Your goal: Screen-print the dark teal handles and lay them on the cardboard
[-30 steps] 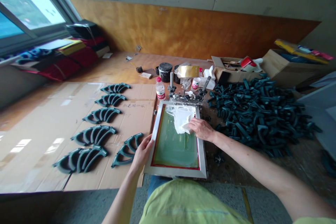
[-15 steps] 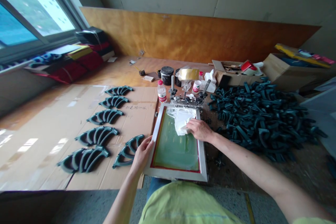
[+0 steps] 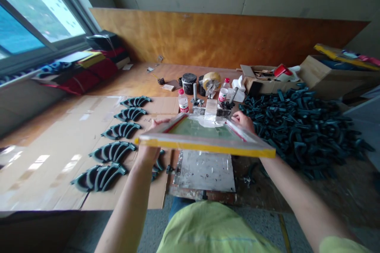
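Left hand (image 3: 154,124) and right hand (image 3: 244,121) hold the side rails of a screen-printing frame (image 3: 208,147), near edge raised above the paint-flecked plate (image 3: 206,170). White paste (image 3: 220,123) at its far end. My reckoning: dark green curved pieces (image 3: 113,151) fanned on cardboard (image 3: 59,134), done; big heap (image 3: 299,130) rightward, left.

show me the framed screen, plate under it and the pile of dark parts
Framed screen (image 3: 202,134): head view, green middle
Plate (image 3: 204,169): head view, speckled middle
Pile of dark parts (image 3: 301,134): head view, centre
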`<state>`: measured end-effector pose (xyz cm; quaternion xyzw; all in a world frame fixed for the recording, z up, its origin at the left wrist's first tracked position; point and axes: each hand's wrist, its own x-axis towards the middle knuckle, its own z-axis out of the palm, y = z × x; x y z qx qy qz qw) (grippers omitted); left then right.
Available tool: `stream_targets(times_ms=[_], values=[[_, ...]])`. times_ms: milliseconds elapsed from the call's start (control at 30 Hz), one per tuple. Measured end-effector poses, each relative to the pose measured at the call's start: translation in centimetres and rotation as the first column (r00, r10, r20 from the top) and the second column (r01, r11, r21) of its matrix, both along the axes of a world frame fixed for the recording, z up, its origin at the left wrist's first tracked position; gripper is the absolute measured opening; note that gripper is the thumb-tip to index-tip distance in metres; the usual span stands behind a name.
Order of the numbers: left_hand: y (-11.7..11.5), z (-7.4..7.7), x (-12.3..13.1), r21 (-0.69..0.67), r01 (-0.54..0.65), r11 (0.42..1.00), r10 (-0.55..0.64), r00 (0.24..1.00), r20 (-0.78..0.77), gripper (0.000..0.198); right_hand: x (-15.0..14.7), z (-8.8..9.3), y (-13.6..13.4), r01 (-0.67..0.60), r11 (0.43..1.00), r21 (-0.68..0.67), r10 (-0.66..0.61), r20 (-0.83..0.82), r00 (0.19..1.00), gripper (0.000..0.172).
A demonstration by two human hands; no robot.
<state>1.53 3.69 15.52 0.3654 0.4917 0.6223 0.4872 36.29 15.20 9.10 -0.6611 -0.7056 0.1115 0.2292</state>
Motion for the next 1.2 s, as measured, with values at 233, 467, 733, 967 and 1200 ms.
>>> stream_targets(times_ms=[233,467,733,967,1200], values=[[5.2,3.5,2.1,0.089,-0.008,0.996,0.005,0.999,0.040,0.050,-2.4,-7.0,-5.8,-0.384,0.921,-0.064,0.388,0.057,0.920,0.037],[-2.8,-5.4,7.6,-0.447,0.322,0.835,-0.277,0.947,0.165,0.061,-6.6,-3.9,-10.5,-0.399,0.908,0.132,0.390,0.087,0.917,0.011],[-10.2,-12.3,6.3,-0.557,-0.005,0.830,0.111,0.981,0.157,0.042,-3.1,-5.3,-17.0,-0.471,0.877,0.096,0.471,0.026,0.882,0.029],[-15.0,-17.7,-2.9,-0.670,-0.477,0.569,0.554,0.824,-0.116,0.038,12.3,-13.3,-15.5,-0.244,0.963,-0.118,0.267,0.263,0.927,0.049],[-15.2,-20.2,-4.9,-0.703,-0.499,0.506,0.485,0.839,-0.247,0.052,15.0,-18.0,-15.8,-0.350,0.931,-0.101,0.364,0.215,0.906,0.039]])
